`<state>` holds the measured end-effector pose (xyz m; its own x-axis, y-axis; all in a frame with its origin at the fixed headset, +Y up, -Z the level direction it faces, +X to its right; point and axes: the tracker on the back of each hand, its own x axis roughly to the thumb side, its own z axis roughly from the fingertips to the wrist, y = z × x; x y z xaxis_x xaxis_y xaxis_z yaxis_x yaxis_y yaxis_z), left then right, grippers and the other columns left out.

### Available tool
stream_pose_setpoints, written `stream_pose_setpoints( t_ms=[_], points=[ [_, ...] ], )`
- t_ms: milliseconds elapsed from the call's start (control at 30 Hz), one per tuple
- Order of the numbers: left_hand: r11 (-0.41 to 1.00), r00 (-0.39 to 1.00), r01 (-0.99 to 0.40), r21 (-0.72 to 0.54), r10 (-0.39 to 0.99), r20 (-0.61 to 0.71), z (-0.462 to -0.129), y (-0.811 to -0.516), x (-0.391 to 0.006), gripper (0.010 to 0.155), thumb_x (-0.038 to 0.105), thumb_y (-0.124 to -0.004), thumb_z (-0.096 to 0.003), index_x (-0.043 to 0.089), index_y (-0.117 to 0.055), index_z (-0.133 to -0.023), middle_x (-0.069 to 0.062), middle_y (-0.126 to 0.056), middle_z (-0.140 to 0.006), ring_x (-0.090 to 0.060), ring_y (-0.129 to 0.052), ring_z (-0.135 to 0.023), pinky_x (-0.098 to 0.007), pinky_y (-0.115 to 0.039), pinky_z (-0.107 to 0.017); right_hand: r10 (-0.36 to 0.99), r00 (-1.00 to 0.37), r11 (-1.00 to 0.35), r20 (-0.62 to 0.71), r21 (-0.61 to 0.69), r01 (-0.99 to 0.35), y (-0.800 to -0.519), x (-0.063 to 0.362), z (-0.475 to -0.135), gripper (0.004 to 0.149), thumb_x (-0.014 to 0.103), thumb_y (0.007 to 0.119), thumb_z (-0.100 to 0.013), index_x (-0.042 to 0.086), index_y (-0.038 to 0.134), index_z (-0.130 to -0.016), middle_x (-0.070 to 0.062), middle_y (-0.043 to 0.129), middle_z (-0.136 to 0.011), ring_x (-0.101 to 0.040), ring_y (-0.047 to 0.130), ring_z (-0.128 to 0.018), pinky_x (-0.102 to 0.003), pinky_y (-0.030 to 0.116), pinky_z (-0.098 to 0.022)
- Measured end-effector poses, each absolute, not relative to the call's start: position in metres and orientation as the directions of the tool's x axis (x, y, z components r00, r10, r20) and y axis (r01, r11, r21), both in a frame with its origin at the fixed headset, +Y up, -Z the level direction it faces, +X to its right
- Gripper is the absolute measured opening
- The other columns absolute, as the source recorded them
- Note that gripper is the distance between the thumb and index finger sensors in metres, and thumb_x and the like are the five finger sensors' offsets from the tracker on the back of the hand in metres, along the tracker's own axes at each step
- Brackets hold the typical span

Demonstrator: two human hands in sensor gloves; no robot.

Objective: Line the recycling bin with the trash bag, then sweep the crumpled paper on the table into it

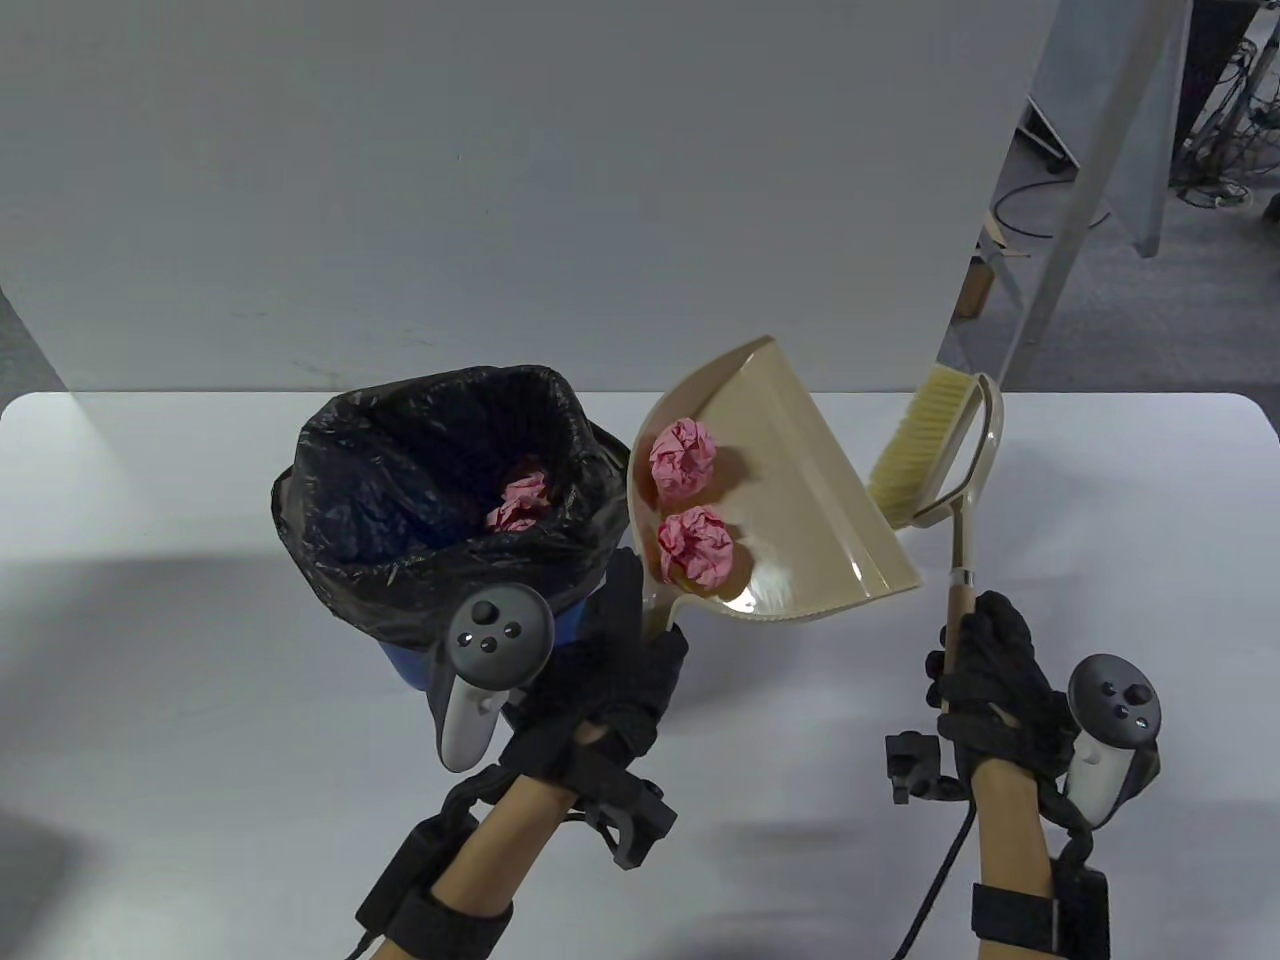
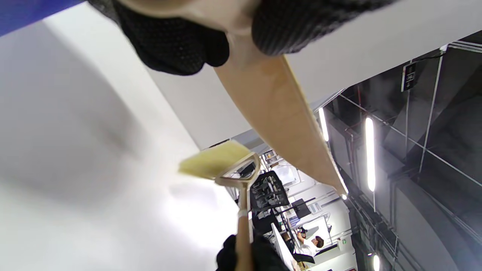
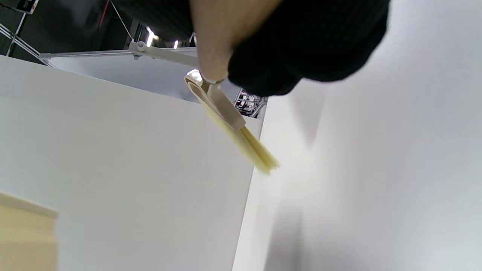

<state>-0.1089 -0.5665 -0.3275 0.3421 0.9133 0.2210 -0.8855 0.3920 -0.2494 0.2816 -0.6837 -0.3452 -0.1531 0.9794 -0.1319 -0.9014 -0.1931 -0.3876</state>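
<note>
The blue recycling bin (image 1: 570, 628) is lined with a black trash bag (image 1: 400, 480), and pink crumpled paper (image 1: 520, 502) lies inside. My left hand (image 1: 625, 665) grips the handle of a beige dustpan (image 1: 790, 480), which is lifted and tilted toward the bin, right beside its rim. Two pink paper balls (image 1: 684, 457) (image 1: 697, 545) lie against the pan's left wall. My right hand (image 1: 985, 665) holds the wooden handle of a hand brush (image 1: 925, 455), bristles pointing up and away. The dustpan (image 2: 278, 113) and brush (image 2: 216, 160) show in the left wrist view, the brush (image 3: 241, 139) in the right wrist view.
The white table (image 1: 200, 700) runs to both sides of the hands. A white partition (image 1: 500, 180) stands behind the table's far edge. A metal stand and cables lie on the floor at the far right.
</note>
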Motion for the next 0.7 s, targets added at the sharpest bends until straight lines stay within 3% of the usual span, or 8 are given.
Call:
stream_pose_setpoints(
  t_ms=[200,333,533,700],
  points=[
    [0.464,0.423,-0.879,-0.112,0.865,0.269,-0.316,-0.526,-0.145,0.080,0.022,-0.073,-0.0584,0.001,-0.019,-0.113,-0.032,-0.034,-0.116,-0.042,-0.075,-0.094,-0.051,-0.083,-0.064,0.976,-0.165,-0.207,-0.141,-0.375,-0.903,-0.686,0.278,-0.346,0.056,0.029,0.056,-0.064,0.001,0.041,-0.110,-0.029,0.066,-0.096,-0.031,0.089,-0.058,-0.037,0.086,-0.036],
    [0.536,0.531,-0.842,0.061,0.805,0.263,-0.310,-0.506,-0.180,0.080,0.022,-0.073,-0.0583,0.001,-0.019,-0.113,-0.032,-0.034,-0.116,-0.043,-0.075,-0.094,-0.051,-0.083,-0.064,0.977,-0.162,-0.204,-0.141,-0.373,-0.905,-0.686,0.277,-0.346,0.056,0.029,0.056,-0.064,0.001,0.041,-0.110,-0.029,0.066,-0.096,-0.031,0.089,-0.058,-0.037,0.086,-0.036],
    [0.678,0.729,-0.679,0.280,0.668,0.150,-0.308,-0.493,-0.225,0.080,0.021,-0.073,-0.0582,0.001,-0.020,-0.114,-0.032,-0.034,-0.116,-0.043,-0.075,-0.094,-0.052,-0.083,-0.064,0.975,-0.165,-0.208,-0.147,-0.366,-0.907,-0.687,0.276,-0.346,0.056,0.029,0.056,-0.064,0.001,0.041,-0.110,-0.029,0.066,-0.096,-0.031,0.089,-0.058,-0.037,0.086,-0.036],
    [0.759,0.816,-0.554,0.342,0.576,0.046,-0.313,-0.495,-0.250,0.079,0.020,-0.074,-0.0580,0.002,-0.021,-0.114,-0.031,-0.035,-0.117,-0.044,-0.074,-0.095,-0.053,-0.082,-0.064,0.972,-0.167,-0.217,-0.168,-0.351,-0.911,-0.691,0.274,-0.348,0.056,0.029,0.056,-0.064,0.001,0.042,-0.110,-0.030,0.066,-0.096,-0.032,0.089,-0.058,-0.038,0.086,-0.036]
  ],
)
